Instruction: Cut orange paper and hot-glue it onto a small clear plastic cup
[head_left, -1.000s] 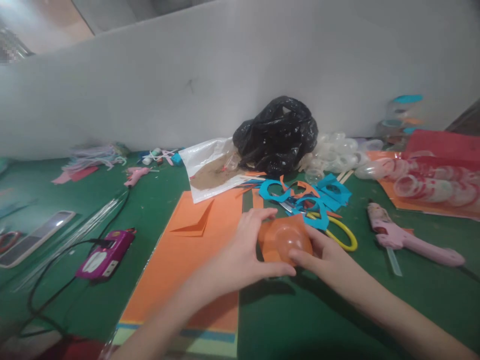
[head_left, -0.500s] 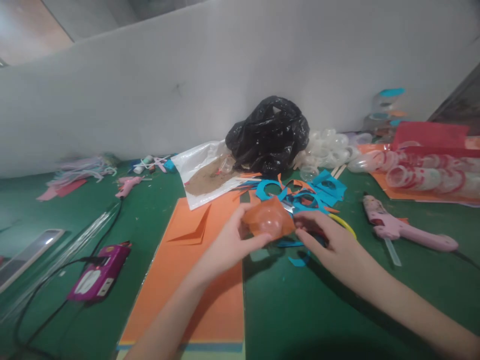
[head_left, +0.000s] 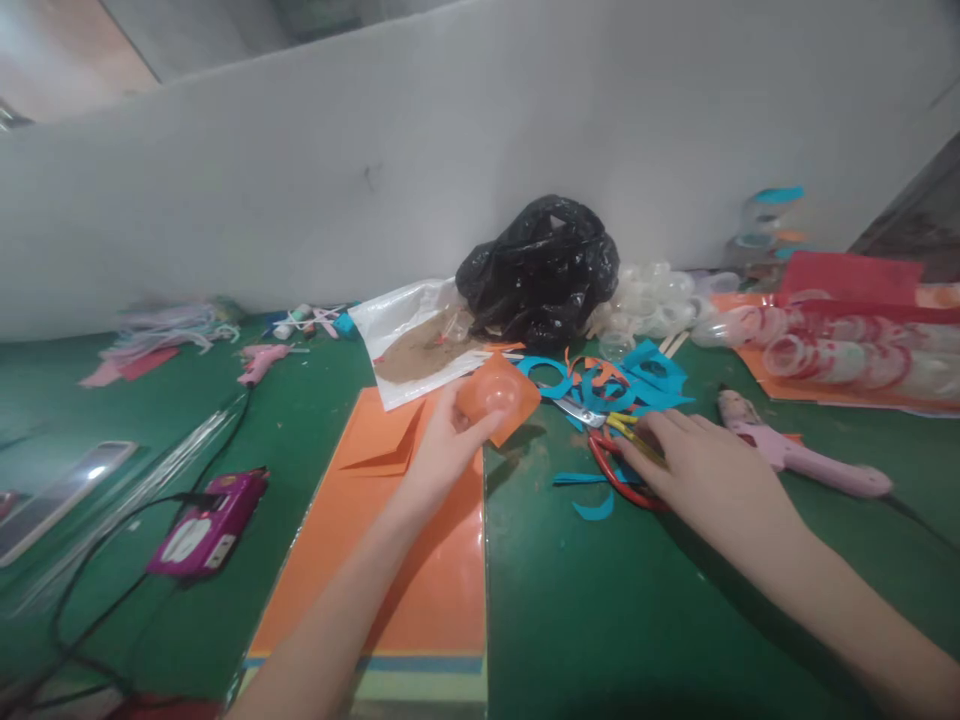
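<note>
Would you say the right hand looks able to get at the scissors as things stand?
Probably yes: the right hand is right at the handles of the scissors, no paper appears to cover them, and the left hand holds the orange square aside.

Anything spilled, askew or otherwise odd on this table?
Cut blue paper pieces lie jumbled near the scissors, with a blue crescent stray on the tabletop, which looks untidy. Brown, sand-like material lies loose on the white sheet; whether it spilled, I can't tell.
</note>
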